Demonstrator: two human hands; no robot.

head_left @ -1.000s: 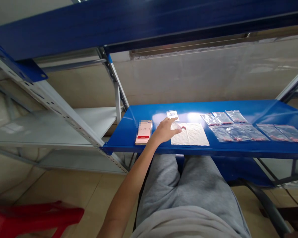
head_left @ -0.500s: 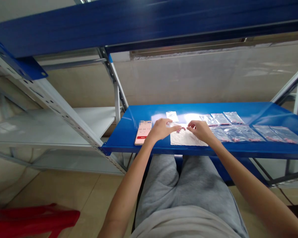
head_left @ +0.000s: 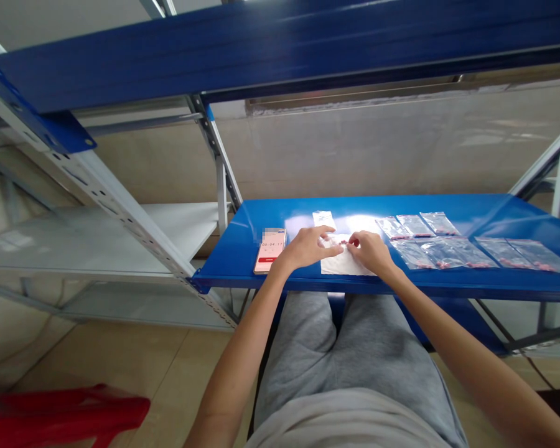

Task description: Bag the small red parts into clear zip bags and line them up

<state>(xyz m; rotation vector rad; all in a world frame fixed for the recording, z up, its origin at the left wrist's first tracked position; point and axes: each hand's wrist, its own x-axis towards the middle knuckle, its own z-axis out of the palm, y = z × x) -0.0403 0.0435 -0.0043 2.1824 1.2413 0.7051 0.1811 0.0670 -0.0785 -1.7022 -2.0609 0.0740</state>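
Small red bead-like pieces (head_left: 344, 243) lie bunched between my fingertips on a white cloth (head_left: 345, 267). My left hand (head_left: 308, 247) hovers at the cloth's left side, thumb and forefinger spread apart, the thumb tip close to the red pieces. On the other side, my right hand (head_left: 371, 251) has its fingertips pinched together right at the red pieces. Whatever is inside that pinch is too small to make out. Behind my left hand lies a small clear plastic bag (head_left: 324, 219), flat on the blue shelf (head_left: 280, 214).
A phone (head_left: 270, 250) showing a timer lies left of my left hand. Several zip bags with red pieces, such as this front one (head_left: 413, 254), are laid out in rows at the right. A blue beam (head_left: 280, 53) crosses overhead. A red plastic stool (head_left: 65, 407) stands lower left.
My right hand has moved left, its fingertips now at the red pieces. My left hand has shifted slightly right, thumb and forefinger still apart.
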